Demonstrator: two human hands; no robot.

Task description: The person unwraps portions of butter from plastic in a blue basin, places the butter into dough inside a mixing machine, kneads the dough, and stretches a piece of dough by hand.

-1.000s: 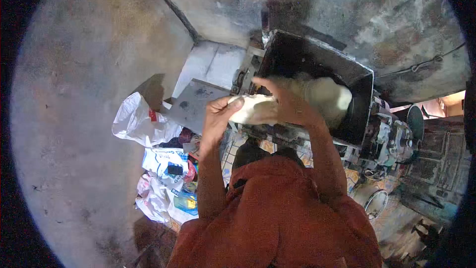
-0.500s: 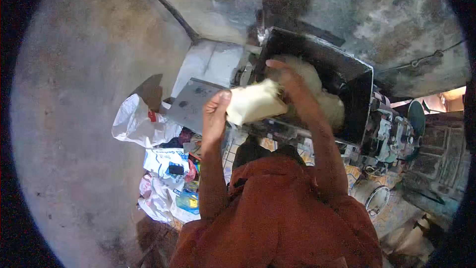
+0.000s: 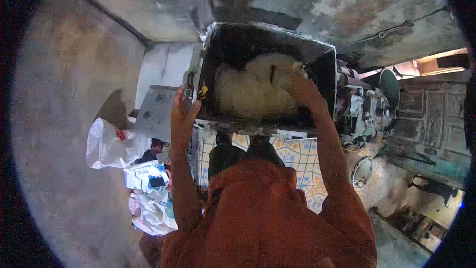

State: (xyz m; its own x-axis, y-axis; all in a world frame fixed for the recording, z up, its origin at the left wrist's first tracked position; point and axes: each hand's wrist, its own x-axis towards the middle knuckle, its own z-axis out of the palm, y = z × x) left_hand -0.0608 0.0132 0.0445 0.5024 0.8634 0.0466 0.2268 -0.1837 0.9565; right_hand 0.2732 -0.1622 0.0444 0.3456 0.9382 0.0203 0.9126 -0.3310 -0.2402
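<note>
A large pale mass that looks like dough [image 3: 255,92] lies inside a dark rectangular metal bin [image 3: 320,64]. Over the right part of the dough, my right hand [image 3: 305,89] reaches into the bin; its fingers are blurred and partly lost against the dough, so I cannot make out what they hold. My left hand [image 3: 184,111] is at the bin's left end, beside a metal fitting [image 3: 190,80], with thumb and fingers apart and nothing held. A small yellow bit [image 3: 203,90] shows near its thumb.
Left of the bin is a grey metal plate [image 3: 156,109]. White plastic bags [image 3: 111,144] lie at the lower left. Machinery [image 3: 367,109] adjoins the bin's right end, with a round container [image 3: 362,172] on the patterned floor [image 3: 307,168] below.
The pale piece held in front of the bin is gone from my left hand, which is now open at the bin's left end. My right hand has moved over the dough. The view has shifted right.
</note>
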